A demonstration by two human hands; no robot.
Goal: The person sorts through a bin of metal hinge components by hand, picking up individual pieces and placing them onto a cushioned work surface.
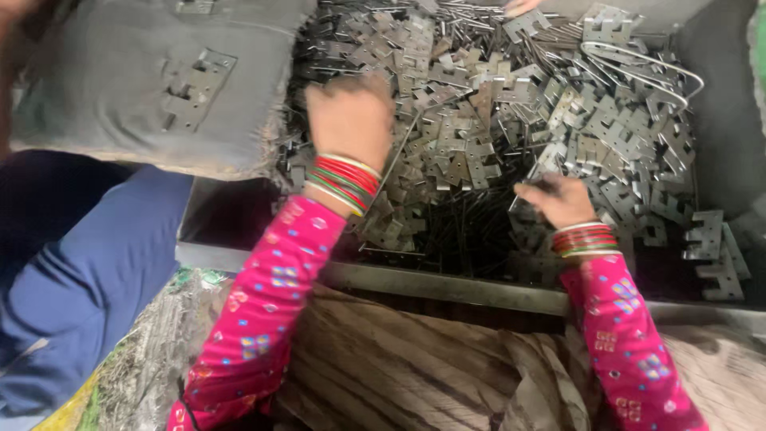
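Steel is under both my hands: my left hand (349, 116) lies palm down on the heap of hinge plates (479, 136), fingers curled forward into the pieces, though blur keeps me from telling whether they are pinching one. My right hand (558, 199) sits lower and nearer me, its fingertips pressed together on a small dark piece (533, 188) at the near edge of the heap; I cannot tell which way that piece points or where its long axis runs. From there the plates spread out in every direction, flat and tilted, with no common heading, while a dark bed of thin rods (455, 231) between my wrists runs mostly toward and away from me. Striped bangles (345, 182) ring both wrists, above pink patterned sleeves (263, 311). Room is tight: the metal tray's front rim (447, 283) crosses just below my wrists, its right wall (722, 120) stands beyond the heap, and a grey padded block (152, 80) carrying one hinge (195, 88) closes off the left side, just beside my left hand. A bent wire loop (646, 68) lies on the far right of the pile. Another person's fingertip (520, 6) shows at the top edge, and a blue-clad leg (80, 271) sits to my left.
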